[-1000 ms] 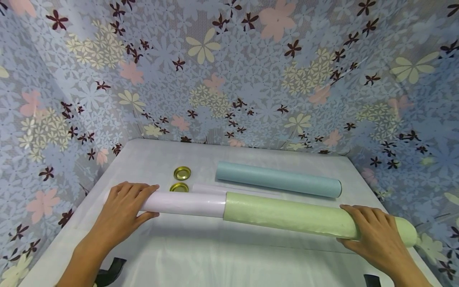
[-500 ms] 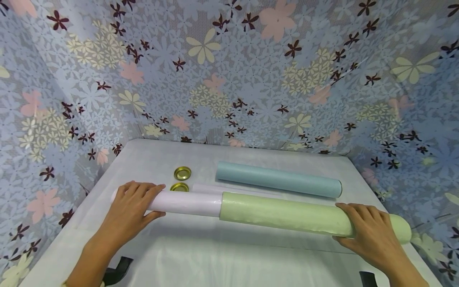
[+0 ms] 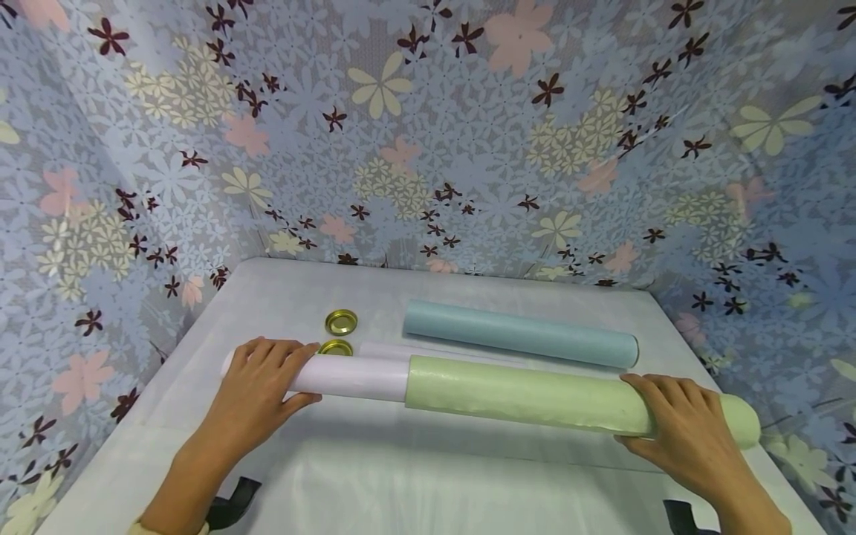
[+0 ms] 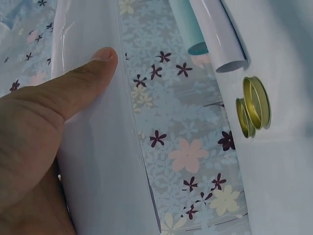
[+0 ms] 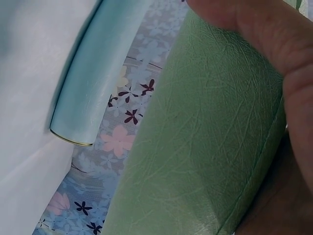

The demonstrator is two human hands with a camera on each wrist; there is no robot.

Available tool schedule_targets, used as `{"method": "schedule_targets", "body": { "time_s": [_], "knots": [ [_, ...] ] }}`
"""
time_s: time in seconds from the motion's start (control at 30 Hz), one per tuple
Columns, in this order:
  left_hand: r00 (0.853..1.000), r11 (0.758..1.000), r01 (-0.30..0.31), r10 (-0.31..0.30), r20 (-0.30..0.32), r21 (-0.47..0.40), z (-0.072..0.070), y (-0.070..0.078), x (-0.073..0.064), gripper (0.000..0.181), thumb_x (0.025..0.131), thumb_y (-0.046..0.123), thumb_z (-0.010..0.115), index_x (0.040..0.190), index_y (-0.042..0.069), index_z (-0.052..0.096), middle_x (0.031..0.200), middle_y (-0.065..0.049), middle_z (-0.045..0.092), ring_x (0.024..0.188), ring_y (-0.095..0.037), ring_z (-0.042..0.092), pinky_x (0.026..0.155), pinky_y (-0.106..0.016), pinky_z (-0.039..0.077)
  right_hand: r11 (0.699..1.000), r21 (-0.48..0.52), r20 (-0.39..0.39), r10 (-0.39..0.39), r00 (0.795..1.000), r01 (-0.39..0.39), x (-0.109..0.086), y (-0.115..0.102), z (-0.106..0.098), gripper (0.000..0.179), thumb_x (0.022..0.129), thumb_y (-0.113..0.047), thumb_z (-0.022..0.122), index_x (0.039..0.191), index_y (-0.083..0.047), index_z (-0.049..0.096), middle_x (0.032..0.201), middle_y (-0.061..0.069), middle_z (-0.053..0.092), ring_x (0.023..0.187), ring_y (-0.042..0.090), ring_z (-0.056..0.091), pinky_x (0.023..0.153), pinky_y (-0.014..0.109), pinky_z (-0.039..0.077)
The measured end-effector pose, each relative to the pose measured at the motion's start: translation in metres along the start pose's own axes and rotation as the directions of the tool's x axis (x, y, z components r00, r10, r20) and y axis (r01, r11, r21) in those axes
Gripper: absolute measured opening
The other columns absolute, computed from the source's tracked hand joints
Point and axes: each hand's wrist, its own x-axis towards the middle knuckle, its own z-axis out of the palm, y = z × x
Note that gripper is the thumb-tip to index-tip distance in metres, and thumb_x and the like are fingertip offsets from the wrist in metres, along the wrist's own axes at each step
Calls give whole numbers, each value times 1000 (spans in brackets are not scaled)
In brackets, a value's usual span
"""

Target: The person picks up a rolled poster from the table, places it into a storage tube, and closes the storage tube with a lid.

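My left hand (image 3: 261, 383) grips a glossy white tube (image 3: 361, 377) near its left end, the thumb lying along its side in the left wrist view. The white tube's right part runs inside a wider light green tube (image 3: 521, 394), whose open end surrounds it. Farther right, my right hand (image 3: 682, 420) is curled over the green tube close to its rounded right end. Both tubes form one line, held nearly level above the table. In the right wrist view the green tube's wrinkled covering (image 5: 205, 117) shows, with a lengthwise seam beside the hand.
Behind the held tubes, a light blue tube (image 3: 521, 334) lies on the white table (image 3: 401, 475). Another white tube (image 4: 222, 39) lies in front of it, mostly hidden in the head view. Two shallow gold lids (image 3: 342, 322) sit left of them. Flowered cloth (image 3: 428, 148) surrounds the table.
My left hand has moved right with the white tube, and my right hand slightly left with the green one. Less of the white tube shows outside the green tube.
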Motion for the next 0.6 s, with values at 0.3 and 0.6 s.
{"method": "schedule_targets", "body": {
  "time_s": [0.3,0.6],
  "knots": [
    [999,1000,24,-24,28,-5,4,8,4,72,67,43,81,128,17,54,113,-6,62,107,-28,55,99,-51,36,1000,0,-19,-11,1000,11,4,-4,2,92,53,-59,83,127,-13,52,112,16,59,98,40,49,82,56,32],
    [1000,1000,12,-12,8,0,8,16,7,72,67,44,80,129,18,54,113,-6,62,108,-28,56,99,-51,37,1000,-2,-5,1,1000,-1,8,-10,1,90,48,-32,89,127,-13,51,114,16,57,101,40,48,84,57,32]
  ]
}}
